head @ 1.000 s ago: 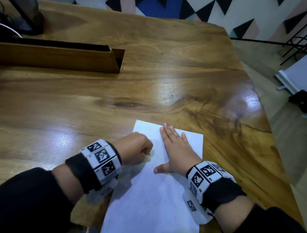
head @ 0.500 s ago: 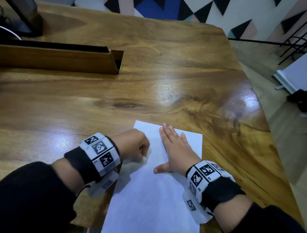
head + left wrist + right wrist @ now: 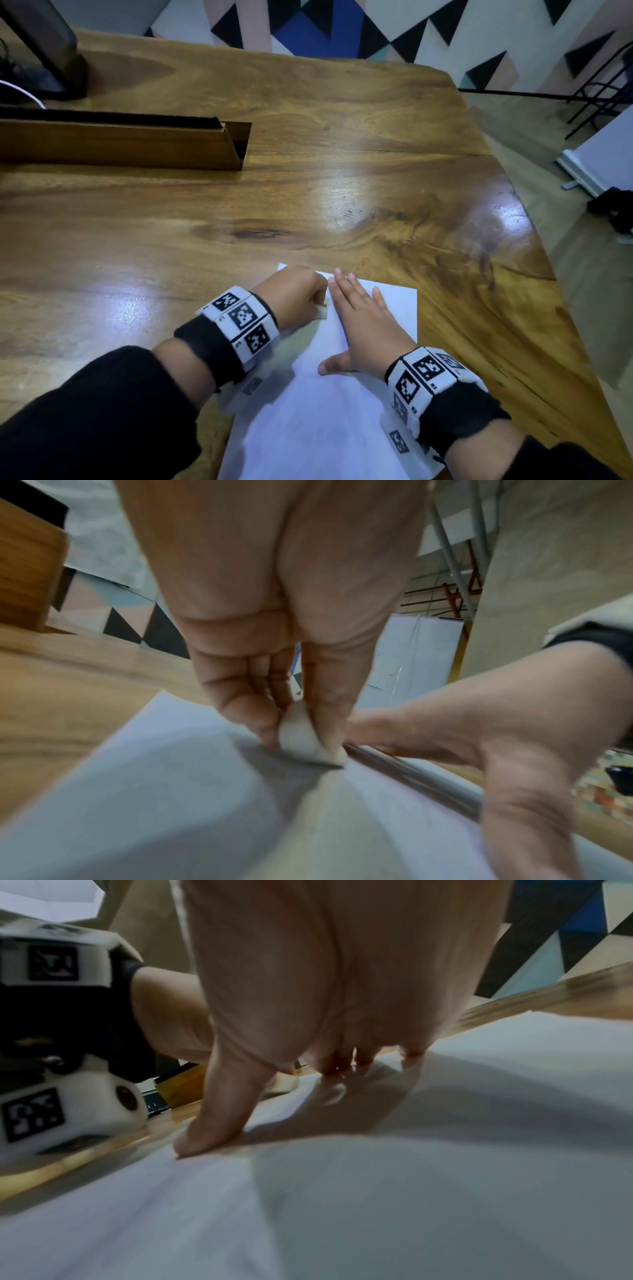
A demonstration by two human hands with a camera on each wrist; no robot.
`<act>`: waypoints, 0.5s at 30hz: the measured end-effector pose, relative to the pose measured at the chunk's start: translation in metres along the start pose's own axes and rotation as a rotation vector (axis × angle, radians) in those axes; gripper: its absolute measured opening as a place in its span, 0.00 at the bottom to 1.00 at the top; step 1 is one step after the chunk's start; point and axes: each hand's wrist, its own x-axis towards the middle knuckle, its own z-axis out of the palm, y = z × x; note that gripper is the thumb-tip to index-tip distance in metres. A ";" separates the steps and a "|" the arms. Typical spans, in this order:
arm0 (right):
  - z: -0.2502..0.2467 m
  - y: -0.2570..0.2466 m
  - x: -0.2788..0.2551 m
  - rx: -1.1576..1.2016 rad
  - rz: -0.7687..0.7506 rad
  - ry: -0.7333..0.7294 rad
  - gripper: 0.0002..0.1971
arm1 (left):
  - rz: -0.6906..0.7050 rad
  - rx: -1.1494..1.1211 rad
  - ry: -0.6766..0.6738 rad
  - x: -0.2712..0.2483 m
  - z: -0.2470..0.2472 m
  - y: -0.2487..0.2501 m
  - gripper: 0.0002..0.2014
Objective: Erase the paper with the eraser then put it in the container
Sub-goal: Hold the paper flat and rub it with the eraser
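Observation:
A white sheet of paper (image 3: 322,411) lies on the wooden table (image 3: 342,192) close to me. My left hand (image 3: 298,294) is curled in a fist near the sheet's far left corner and pinches a small white eraser (image 3: 322,311), whose tip presses on the paper. In the left wrist view the eraser (image 3: 301,737) sits between thumb and fingers against the paper (image 3: 154,791). My right hand (image 3: 363,322) lies flat on the sheet with straight fingers and the thumb spread out. In the right wrist view its fingertips (image 3: 335,1066) press the paper (image 3: 411,1177).
A long wooden trough-like container (image 3: 137,144) stands at the back left of the table. Behind it is a dark stand (image 3: 44,51) with a white cable. The table's right edge (image 3: 534,240) drops to the floor, where a white board and dark items lie.
My left fist with the eraser has slid forward and right along the paper, ending beside the right hand's fingertips. The right hand stays flat on the sheet.

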 end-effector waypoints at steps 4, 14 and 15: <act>-0.001 0.000 0.000 -0.004 0.004 -0.010 0.66 | 0.066 -0.002 -0.071 -0.027 0.020 -0.004 0.08; 0.002 0.002 -0.005 -0.016 0.024 0.010 0.64 | -0.001 -0.076 0.027 -0.039 0.026 -0.016 0.10; 0.003 0.003 -0.007 -0.017 0.032 0.019 0.64 | -0.009 -0.056 0.056 -0.041 0.029 -0.016 0.11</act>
